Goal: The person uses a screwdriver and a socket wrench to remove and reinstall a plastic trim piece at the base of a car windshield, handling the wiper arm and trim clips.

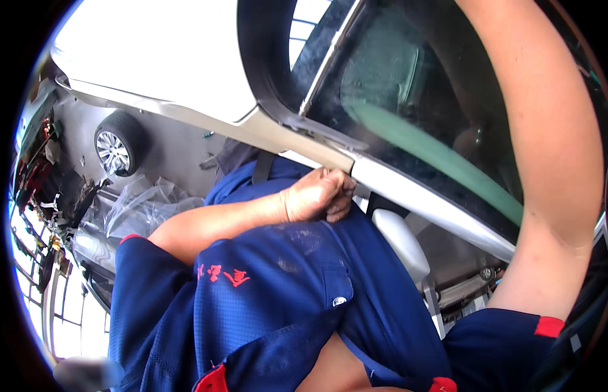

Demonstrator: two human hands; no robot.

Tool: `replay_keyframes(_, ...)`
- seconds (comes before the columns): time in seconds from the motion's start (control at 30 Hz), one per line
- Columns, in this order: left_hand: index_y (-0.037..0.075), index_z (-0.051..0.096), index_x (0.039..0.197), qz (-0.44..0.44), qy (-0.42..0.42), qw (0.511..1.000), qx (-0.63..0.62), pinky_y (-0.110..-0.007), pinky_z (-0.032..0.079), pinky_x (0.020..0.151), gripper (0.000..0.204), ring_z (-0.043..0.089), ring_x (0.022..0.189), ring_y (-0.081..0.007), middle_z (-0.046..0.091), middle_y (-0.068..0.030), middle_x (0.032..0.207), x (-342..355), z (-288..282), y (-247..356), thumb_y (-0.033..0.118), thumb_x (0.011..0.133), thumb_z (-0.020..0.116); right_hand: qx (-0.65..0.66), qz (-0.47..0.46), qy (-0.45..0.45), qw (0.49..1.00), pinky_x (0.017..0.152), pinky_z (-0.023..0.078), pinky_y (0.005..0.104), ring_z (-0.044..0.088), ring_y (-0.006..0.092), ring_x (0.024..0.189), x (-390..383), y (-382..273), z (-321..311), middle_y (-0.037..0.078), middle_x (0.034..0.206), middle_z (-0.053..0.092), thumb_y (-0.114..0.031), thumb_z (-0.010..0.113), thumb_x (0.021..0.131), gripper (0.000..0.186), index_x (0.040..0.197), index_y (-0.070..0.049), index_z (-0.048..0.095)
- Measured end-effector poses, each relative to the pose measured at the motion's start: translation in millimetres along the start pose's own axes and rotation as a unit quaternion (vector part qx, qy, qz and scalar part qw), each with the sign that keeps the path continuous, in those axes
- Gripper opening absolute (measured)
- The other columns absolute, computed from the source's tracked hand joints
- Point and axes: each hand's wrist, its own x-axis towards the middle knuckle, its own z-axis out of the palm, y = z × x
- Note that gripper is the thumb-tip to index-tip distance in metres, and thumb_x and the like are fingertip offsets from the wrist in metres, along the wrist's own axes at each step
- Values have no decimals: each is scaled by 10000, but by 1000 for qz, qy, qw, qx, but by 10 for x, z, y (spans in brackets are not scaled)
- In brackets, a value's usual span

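Observation:
My left hand (322, 195) is closed in a fist at the edge of a white car, close to where the fender meets the white windshield pillar (428, 202). Its curled fingers hide whatever may be inside them. My right arm (545, 144) reaches up past the dark windshield (441, 124), and its hand lies beyond the top of the picture. A thin silver rod (331, 55) slants across the base of the glass. Beneath the pillar sits a white side mirror (402, 245).
The white hood (153, 52) fills the upper left. On the grey floor stand a wheel with a silver rim (114, 150) and crumpled clear plastic sheeting (147, 209). Assorted loose parts (46, 189) are heaped at the far left. Another vehicle (457, 292) shows low on the right.

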Motion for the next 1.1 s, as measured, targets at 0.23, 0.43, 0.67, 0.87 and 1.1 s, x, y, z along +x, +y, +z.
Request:
replay_keyframes(0.23, 111, 532, 1000, -8, -28, 998, 56, -314, 395, 553, 485, 407, 562, -155, 406, -33, 666, -53, 33, 51, 592, 1003, 595, 521, 47, -58, 851, 573, 537, 346, 655, 179, 610, -411, 178, -435, 87, 679, 660, -99, 585, 921, 188, 931, 34, 717)
replay_keyframes(0.43, 79, 541, 1036, 15, -20, 999, 44, -312, 402, 554, 520, 378, 559, -149, 412, -40, 672, -52, -8, 80, 594, 999, 601, 539, 24, 71, 839, 540, 478, 288, 562, 124, 529, -470, 133, -363, 24, 649, 582, -176, 547, 1033, 223, 1002, 12, 664)
replay_keyframes(0.67, 53, 555, 1015, 25, -35, 999, 10, -317, 418, 561, 488, 383, 548, -160, 417, -44, 663, -63, 44, 55, 531, 987, 647, 455, 59, 220, 861, 447, 461, 308, 581, 151, 432, -367, -90, -359, 43, 558, 587, -230, 560, 1028, 299, 950, 20, 704)
replay_keyframes(0.87, 10, 577, 990, -13, 19, 1000, 12, -339, 435, 552, 335, 434, 532, -171, 453, -48, 650, -48, 139, 106, 341, 1026, 543, 412, 73, 248, 874, 460, 485, 342, 609, 183, 432, -314, -159, -356, 61, 552, 600, -241, 561, 1022, 303, 957, 8, 721)
replay_keyframes(1.1, 36, 561, 1022, -51, 30, 998, 14, -352, 413, 580, 275, 424, 568, -186, 421, -40, 648, -61, 124, 125, 311, 1033, 542, 469, 144, 137, 861, 519, 491, 268, 619, 99, 567, -436, -9, -351, 9, 706, 660, -176, 715, 937, 136, 880, -54, 698)
